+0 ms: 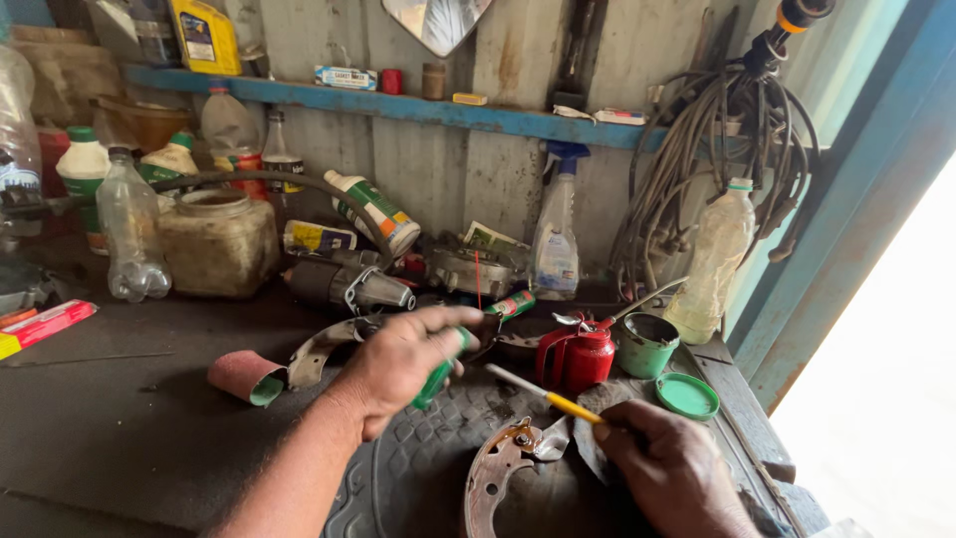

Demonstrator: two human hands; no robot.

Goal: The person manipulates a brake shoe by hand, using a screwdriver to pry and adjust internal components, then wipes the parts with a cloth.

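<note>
Nearest the camera, the right hand [669,460] rests low on a dark rubber mat [428,468], its fingers closed around a thin brush [546,398] with a yellow and white handle that points up and to the left. Just beside it on the mat lies a rusty brake shoe [495,473], curved, with a small metal lever at its upper end; the brush handle passes above that lever, and I cannot tell whether the bristle end touches anything, since the hand hides it.

The left hand [398,361] hovers above the mat with its fingers wrapped around a green tube [440,373], held slanted, its lower end well apart from the shoe.

To work well here, I judge the tube should come close over the shoe while the brush stays steady near the lever, so little spills on the mat.

Behind the hands on the surface [110,418] stand a red oil can [580,356], a green cup [645,344] and its green lid [687,395].
</note>
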